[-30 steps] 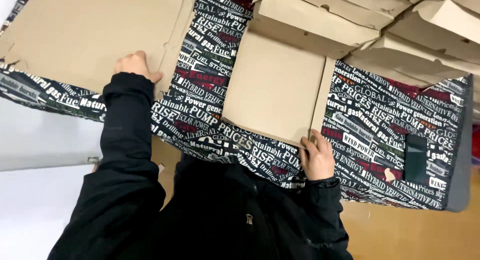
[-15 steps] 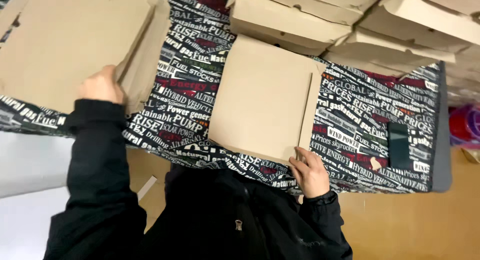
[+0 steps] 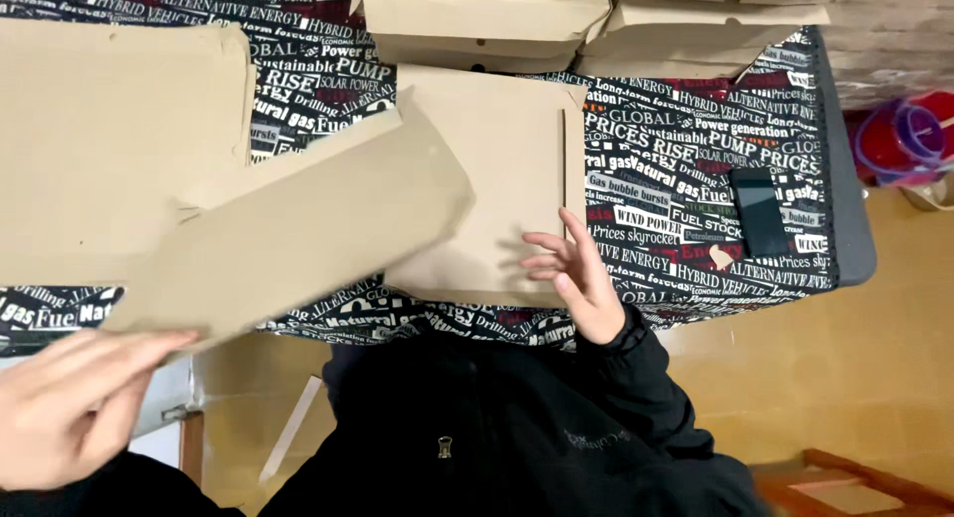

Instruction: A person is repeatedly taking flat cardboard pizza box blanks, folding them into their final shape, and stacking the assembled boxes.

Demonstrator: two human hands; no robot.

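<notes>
Nearest the camera, the left hand (image 3: 75, 403) is closed on the lower corner of a flat, matte brown cardboard sheet (image 3: 298, 234), which is held tilted above the word-printed black tablecloth (image 3: 686, 169). The right hand (image 3: 576, 279) is held open, its fingers spread on a flat square cardboard blank (image 3: 507, 169). Farther off, a dark rectangular phone (image 3: 760, 211) is lain flat, and folded cardboard boxes (image 3: 477, 20) are stacked beyond.

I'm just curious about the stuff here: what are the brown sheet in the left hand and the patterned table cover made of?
The brown sheet looks like plain matte cardboard: flat, stiff, uncoated tan, with a torn-looking edge. The left hand grips its lower corner. The table cover seems to be printed fabric or oilcloth, black with lettering; its sheen is too unclear to tell which.
</notes>
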